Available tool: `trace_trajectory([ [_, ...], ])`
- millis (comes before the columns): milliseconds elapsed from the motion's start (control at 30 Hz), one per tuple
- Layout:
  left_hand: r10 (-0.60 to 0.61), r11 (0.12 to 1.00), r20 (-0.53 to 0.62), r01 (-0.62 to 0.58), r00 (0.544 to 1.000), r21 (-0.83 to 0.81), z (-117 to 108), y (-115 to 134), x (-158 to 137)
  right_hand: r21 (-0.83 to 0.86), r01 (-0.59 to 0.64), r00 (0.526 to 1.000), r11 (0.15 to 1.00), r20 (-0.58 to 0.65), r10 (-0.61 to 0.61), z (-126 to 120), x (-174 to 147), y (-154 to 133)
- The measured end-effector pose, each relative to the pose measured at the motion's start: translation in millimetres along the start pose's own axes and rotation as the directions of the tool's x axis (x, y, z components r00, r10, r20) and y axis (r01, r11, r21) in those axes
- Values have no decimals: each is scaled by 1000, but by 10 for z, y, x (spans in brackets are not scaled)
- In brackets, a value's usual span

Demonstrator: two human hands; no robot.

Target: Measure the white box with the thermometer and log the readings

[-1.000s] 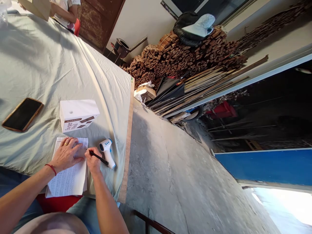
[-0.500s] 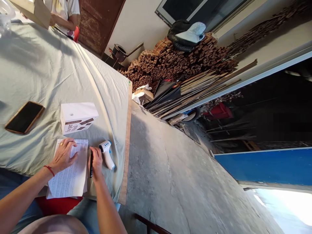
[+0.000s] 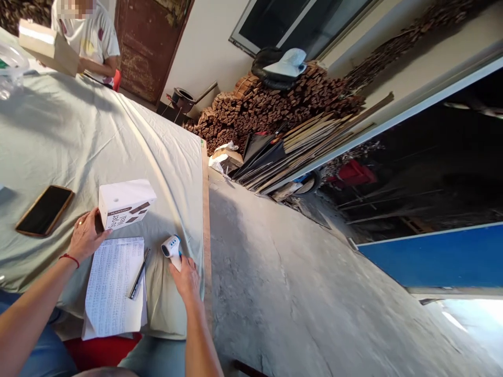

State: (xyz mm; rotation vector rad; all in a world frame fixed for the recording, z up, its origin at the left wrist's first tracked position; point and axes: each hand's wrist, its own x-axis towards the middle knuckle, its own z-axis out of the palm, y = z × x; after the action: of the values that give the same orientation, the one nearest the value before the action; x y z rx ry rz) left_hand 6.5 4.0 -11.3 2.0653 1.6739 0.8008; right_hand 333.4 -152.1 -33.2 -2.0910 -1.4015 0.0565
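Observation:
My left hand (image 3: 87, 234), a red cord at its wrist, lies against the near left corner of a white box (image 3: 128, 187) with brown printing. Its thumb and fingers are spread around that corner. My right hand (image 3: 186, 277) is closed around the handle of a white and blue infrared thermometer (image 3: 172, 246), which lies on the cloth. Between my hands is a stack of written sheets (image 3: 108, 288). A black pen (image 3: 139, 275) rests slantwise on the right edge of the sheets.
A phone (image 3: 45, 210) lies left of the box on the cloth-covered table (image 3: 129, 136). Across the table, a person (image 3: 88, 44) holds a cardboard box (image 3: 49, 47) beside clear plastic (image 3: 11, 70). The table's right edge (image 3: 206, 209) borders concrete floor; bundled wood (image 3: 275, 99) stands beyond.
My left hand has moved from the sheets up to the white box. My right hand has let go of the pen, now on the sheets, and taken the thermometer's handle. The view has shifted slightly.

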Motion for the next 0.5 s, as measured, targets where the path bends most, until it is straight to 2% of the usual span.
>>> trace_trajectory([
  [67, -8, 999, -53, 6, 999, -41, 16, -16, -23, 170, -37, 997, 985, 66, 26, 2, 35, -68],
  [133, -23, 996, -99, 15, 995, -88, 19, -35, -39, 394, -76, 994, 916, 107, 36, 37, 74, -277],
  [200, -27, 994, -123, 14, 992, -109, 4, -54, -42, 613, -111, 990, 782, 134, 36, 87, 129, -588],
  [267, -1, 995, -123, -12, 992, -100, -18, -68, -33, 774, -162, 984, 612, 176, 37, 136, 200, -933],
  [333, 28, 996, -122, -38, 992, -82, -34, -78, -22, 848, -262, 956, 461, 293, 6, 180, 280, -1250],
  [400, 40, 997, -125, -48, 991, -60, -34, -87, -13, 873, -324, 936, 363, 352, -10, 225, 360, -1499],
  [433, 44, 998, -126, -51, 991, -48, -28, -94, -10, 881, -321, 938, 347, 347, -13, 248, 398, -1595],
  [500, 60, 997, -128, -64, 990, -30, -8, -114, -4, 885, -227, 968, 408, 252, -9, 290, 475, -1742],
])
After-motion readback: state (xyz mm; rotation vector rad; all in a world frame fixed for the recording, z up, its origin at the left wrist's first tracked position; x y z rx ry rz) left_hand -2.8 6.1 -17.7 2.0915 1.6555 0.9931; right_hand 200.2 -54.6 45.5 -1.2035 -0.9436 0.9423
